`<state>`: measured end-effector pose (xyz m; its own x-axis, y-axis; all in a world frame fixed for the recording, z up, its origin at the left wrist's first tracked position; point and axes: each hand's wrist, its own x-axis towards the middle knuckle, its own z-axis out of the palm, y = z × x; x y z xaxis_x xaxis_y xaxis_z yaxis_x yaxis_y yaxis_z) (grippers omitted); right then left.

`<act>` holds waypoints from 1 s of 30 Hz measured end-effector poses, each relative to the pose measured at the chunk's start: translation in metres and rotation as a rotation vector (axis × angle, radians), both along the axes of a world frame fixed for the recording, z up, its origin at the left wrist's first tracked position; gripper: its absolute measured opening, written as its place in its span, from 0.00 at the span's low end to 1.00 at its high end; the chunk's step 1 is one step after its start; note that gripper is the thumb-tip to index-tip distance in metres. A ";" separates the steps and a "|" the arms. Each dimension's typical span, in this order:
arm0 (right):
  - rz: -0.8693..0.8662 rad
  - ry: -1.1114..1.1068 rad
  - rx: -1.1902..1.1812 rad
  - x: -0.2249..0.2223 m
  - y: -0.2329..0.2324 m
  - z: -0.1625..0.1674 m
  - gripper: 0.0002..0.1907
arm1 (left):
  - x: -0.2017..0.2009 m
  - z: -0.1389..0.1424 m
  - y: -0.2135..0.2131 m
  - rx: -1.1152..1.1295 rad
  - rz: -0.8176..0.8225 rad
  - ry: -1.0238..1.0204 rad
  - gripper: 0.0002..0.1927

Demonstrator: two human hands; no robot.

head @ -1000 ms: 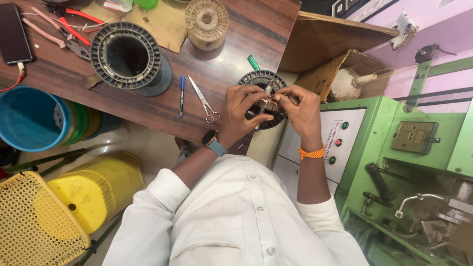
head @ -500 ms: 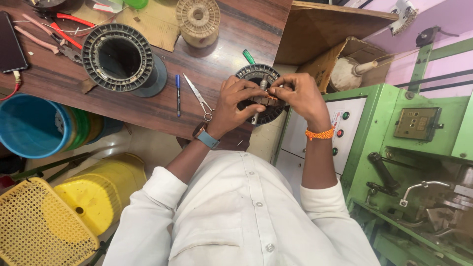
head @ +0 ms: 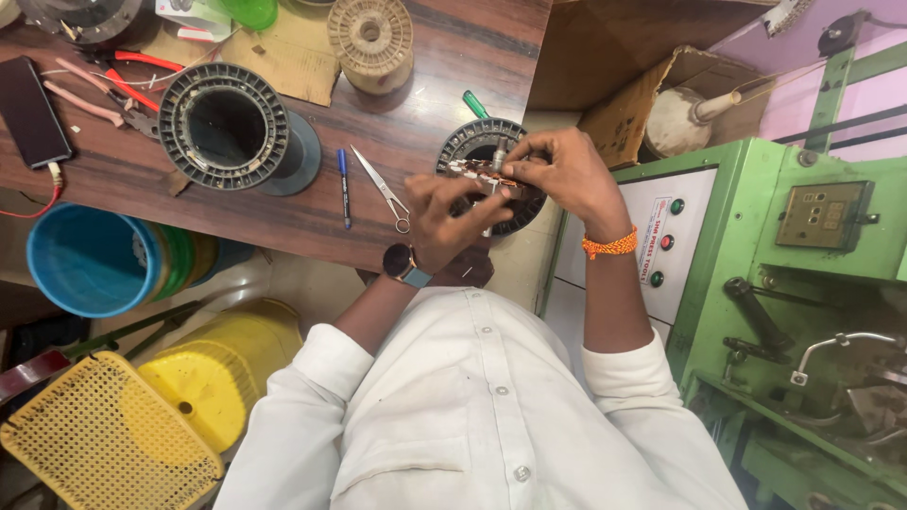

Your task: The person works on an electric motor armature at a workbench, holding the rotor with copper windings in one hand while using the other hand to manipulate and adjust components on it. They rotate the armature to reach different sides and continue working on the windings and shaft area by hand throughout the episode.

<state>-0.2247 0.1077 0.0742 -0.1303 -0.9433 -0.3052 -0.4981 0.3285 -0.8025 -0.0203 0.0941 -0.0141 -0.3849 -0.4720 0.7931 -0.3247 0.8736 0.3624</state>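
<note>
A round dark stator [head: 472, 142] with copper windings rests at the right end of the wooden table [head: 453, 57]. My left hand [head: 444, 222], with a watch on its wrist, pinches the wires at the stator's near rim. My right hand [head: 567, 175], with an orange thread band on its wrist, grips the same wire bundle and a small metal-tipped piece from the right. Both hands hide most of the stator's near half. A green-handled tool [head: 474, 104] lies just behind it.
Scissors [head: 383, 189] and a blue pen [head: 344, 184] lie left of my hands. A larger ring-shaped stator [head: 227, 127], a wire spool [head: 370, 38], pliers [head: 123, 90] and a phone [head: 33, 109] sit on the table. A green machine [head: 784, 246] stands right; buckets [head: 90, 260] and a yellow basket [head: 94, 439] below left.
The view has shifted a little. My left hand has slid toward the near rim of the stator, while my right hand stays on the wires at its top.
</note>
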 end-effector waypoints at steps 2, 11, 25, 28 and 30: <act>0.016 0.036 -0.025 0.000 0.001 -0.001 0.07 | 0.005 -0.008 0.005 -0.088 -0.009 -0.033 0.21; 0.004 0.012 -0.012 -0.001 0.003 -0.004 0.07 | 0.001 -0.028 0.028 0.018 -0.004 -0.116 0.26; 0.075 -0.157 0.035 -0.006 -0.006 0.003 0.06 | 0.005 -0.008 0.017 0.101 -0.052 -0.104 0.30; 0.035 -0.220 0.042 -0.007 -0.011 0.002 0.06 | 0.008 -0.007 0.015 0.110 -0.070 -0.121 0.31; 0.005 -0.231 0.058 -0.006 -0.012 0.002 0.06 | 0.007 -0.007 0.014 0.135 -0.057 -0.150 0.33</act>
